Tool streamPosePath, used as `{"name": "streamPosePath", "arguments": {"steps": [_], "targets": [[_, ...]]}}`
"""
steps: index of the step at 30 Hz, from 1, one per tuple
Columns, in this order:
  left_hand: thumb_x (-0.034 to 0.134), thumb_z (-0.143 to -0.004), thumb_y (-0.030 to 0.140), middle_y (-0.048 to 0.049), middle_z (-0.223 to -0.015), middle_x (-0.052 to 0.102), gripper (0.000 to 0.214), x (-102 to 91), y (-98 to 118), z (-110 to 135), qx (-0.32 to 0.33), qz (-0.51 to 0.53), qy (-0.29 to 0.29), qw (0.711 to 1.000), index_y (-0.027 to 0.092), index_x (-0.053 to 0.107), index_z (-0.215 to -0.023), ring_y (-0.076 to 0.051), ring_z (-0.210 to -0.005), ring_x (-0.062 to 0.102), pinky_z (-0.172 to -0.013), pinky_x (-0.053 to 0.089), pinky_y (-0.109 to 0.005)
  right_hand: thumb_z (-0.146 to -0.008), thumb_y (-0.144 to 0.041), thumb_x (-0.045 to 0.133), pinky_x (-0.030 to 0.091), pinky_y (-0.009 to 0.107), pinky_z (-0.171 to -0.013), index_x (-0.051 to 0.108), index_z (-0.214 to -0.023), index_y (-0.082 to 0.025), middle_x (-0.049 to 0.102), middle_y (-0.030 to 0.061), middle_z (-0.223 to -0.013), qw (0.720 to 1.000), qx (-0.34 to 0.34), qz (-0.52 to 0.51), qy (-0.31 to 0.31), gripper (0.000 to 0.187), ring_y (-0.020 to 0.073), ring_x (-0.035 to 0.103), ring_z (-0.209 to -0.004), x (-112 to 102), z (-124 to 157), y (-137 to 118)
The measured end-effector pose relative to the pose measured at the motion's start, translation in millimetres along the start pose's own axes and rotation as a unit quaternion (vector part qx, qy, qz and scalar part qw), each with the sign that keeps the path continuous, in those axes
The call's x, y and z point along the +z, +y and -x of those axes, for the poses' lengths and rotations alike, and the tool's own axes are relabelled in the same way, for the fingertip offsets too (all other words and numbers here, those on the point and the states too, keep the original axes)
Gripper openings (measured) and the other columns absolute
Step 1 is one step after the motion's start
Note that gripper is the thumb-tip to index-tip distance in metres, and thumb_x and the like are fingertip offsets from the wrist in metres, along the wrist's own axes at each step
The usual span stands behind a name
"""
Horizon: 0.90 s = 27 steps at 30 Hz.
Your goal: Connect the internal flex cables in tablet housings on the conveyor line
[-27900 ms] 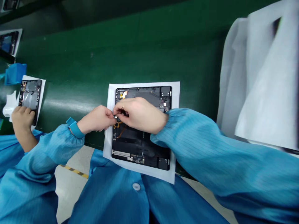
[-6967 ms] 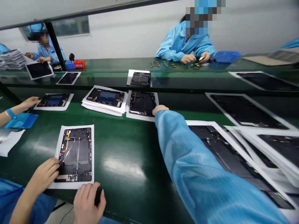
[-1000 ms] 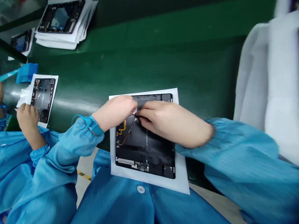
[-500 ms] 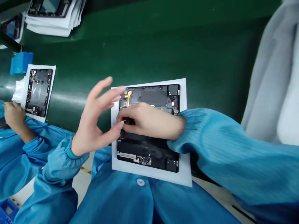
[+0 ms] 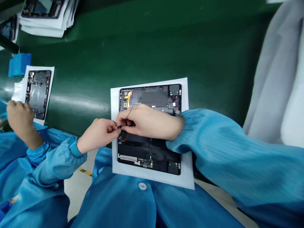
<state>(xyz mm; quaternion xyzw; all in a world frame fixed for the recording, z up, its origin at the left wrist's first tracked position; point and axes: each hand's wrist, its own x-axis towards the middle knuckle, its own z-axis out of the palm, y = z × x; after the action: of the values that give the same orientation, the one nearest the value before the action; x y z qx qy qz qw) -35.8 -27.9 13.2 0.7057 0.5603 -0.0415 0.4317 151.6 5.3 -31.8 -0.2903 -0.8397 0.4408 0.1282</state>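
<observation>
An opened tablet (image 5: 156,98) with its inner parts showing lies in front of me on a white foam sheet (image 5: 188,177). Over its left edge my left hand (image 5: 99,133) is closed, thumb and forefinger pinching a small dark part (image 5: 119,127). My right hand (image 5: 152,122) reaches across the middle of the tablet, closed, its fingertips meeting the left ones at the same small part. A thin dark wire (image 5: 129,113) runs up over the right forefinger. The hands hide the tablet's centre-left area. An orange flex cable (image 5: 129,98) shows above them.
On the left, a co-worker's hand (image 5: 21,118) is beside another opened tablet (image 5: 39,91) on a white sheet. A blue box (image 5: 20,65) stands behind it. Stacked white sheets (image 5: 42,30) carry a device at upper left. Grey-white material (image 5: 268,79) is at the right.
My left hand, spread open before, has come down and closed its fingers at the small part by the right fingertips. The right hand stays nearly in place. The co-worker's hand has shifted right.
</observation>
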Motion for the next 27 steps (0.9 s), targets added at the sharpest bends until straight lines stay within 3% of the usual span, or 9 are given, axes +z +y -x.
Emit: {"name": "streamPosePath", "arguments": {"steps": [5, 12, 21, 27], "targets": [[0.056, -0.086, 0.026, 0.0056, -0.053, 0.059, 0.021, -4.0, 0.7, -4.0, -0.055, 0.067, -0.072, 0.994, 0.017, 0.057, -0.067, -0.008, -0.040, 0.056, -0.046, 0.044, -0.019, -0.079, -0.008, 0.054, 0.041, 0.027, -0.071, 0.067, -0.091, -0.021, 0.071, -0.0008, -0.085, 1.000, 0.015, 0.008, -0.016, 0.021, 0.0128, 0.060, -0.072, -1.2, -0.3, -1.9], [0.056, -0.085, 0.028, 0.0042, -0.053, 0.061, 0.022, -6.7, -1.1, -8.8, -0.088, 0.109, -0.124, 0.982, 0.018, 0.054, -0.065, -0.009, -0.039, 0.057, -0.038, 0.044, -0.018, -0.079, -0.007, 0.055, 0.038, 0.026, -0.069, 0.065, -0.086, -0.020, 0.069, -0.0015, -0.082, 1.000, 0.012, 0.008, -0.023, 0.018, 0.0118, 0.056, -0.069, -2.6, -0.3, -3.0], [0.057, -0.081, 0.023, 0.0041, -0.051, 0.059, 0.020, -3.4, 2.9, -9.8, -0.110, 0.105, -0.107, 0.983, 0.018, 0.051, -0.063, -0.009, -0.038, 0.057, -0.037, 0.045, -0.018, -0.080, -0.007, 0.054, 0.041, 0.026, -0.071, 0.065, -0.089, -0.019, 0.070, 0.0003, -0.087, 1.000, 0.013, 0.010, -0.012, 0.019, 0.0130, 0.060, -0.074, -0.1, 0.6, -2.7], [0.053, -0.075, 0.015, 0.0047, -0.049, 0.057, 0.014, -0.7, 6.6, -10.1, -0.137, 0.107, -0.098, 0.980, 0.018, 0.051, -0.061, -0.010, -0.038, 0.058, -0.036, 0.043, -0.017, -0.083, -0.008, 0.051, 0.043, 0.028, -0.074, 0.063, -0.086, -0.018, 0.069, 0.0033, -0.086, 0.997, -0.004, 0.057, 0.057, 0.016, 0.0157, 0.061, -0.078, 1.5, 0.3, 2.6]]}}
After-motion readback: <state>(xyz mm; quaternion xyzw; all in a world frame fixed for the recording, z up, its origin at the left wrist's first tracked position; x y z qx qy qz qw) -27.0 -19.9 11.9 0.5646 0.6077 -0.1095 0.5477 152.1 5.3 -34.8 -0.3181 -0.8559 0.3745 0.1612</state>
